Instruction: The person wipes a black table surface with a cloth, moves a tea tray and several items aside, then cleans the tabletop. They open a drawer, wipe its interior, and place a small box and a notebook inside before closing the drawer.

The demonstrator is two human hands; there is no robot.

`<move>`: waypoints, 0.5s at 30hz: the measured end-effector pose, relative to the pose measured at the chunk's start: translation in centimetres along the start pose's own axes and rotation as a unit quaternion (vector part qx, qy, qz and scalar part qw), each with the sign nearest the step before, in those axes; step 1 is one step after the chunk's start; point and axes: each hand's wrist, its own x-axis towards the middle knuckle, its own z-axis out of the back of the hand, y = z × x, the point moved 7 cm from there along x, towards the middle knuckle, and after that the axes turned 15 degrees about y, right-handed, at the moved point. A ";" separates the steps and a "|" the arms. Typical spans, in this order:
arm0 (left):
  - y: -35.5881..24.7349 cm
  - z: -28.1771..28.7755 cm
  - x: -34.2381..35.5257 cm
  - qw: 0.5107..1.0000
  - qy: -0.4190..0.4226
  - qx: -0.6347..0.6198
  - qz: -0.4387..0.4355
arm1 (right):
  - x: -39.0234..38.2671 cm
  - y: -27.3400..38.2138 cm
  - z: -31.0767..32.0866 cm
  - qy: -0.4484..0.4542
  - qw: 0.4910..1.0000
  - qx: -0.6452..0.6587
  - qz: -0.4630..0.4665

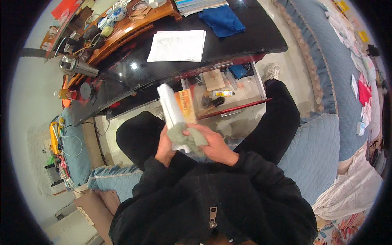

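In front of my lap my left hand [165, 148] is closed round the lower end of a long white package [171, 106], which is tilted with its far end toward the table. An orange-yellow packet [186, 103] lies against its right side; whether the two are joined I cannot tell. My right hand [217, 145] grips a grey-green cloth [179, 135] that is pressed on the package's near end. Just beyond, the drawer [255, 87] is pulled out, with a yellow tube [224, 93], a dark brush [218, 101] and a tan flat box [213, 80] in it.
Papers [178, 46] and a folded blue cloth [222, 21] lie on the glossy black table [261, 28]. At its left stand a steel thermos [75, 66] and a wooden tea tray [122, 32]. A blue quilted sofa [318, 151] wraps round me on the right.
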 end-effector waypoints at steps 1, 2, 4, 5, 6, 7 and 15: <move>-0.5 0.6 0.1 0.999 -0.002 0.028 -0.016 | -0.2 -2.9 0.9 -0.040 0.993 0.079 -0.080; -1.1 1.5 0.0 0.999 -0.022 0.036 -0.029 | -0.7 -6.2 2.0 -0.078 0.972 0.156 -0.160; -2.0 2.1 0.1 0.997 -0.027 0.036 -0.060 | -2.0 -13.2 4.6 -0.189 0.890 0.286 -0.302; -1.8 2.4 0.3 0.996 -0.058 0.062 -0.034 | -2.1 -16.7 6.1 -0.253 0.840 0.356 -0.323; -1.9 2.4 0.5 0.994 -0.068 0.079 -0.033 | -2.0 -19.8 7.6 -0.296 0.825 0.313 -0.367; -2.0 2.1 1.0 0.992 -0.068 0.095 -0.037 | -1.4 -22.7 8.4 -0.341 0.805 0.302 -0.380; -0.8 1.7 1.6 0.983 -0.120 0.111 0.082 | 10.5 -31.4 10.2 0.152 0.812 -0.417 -0.378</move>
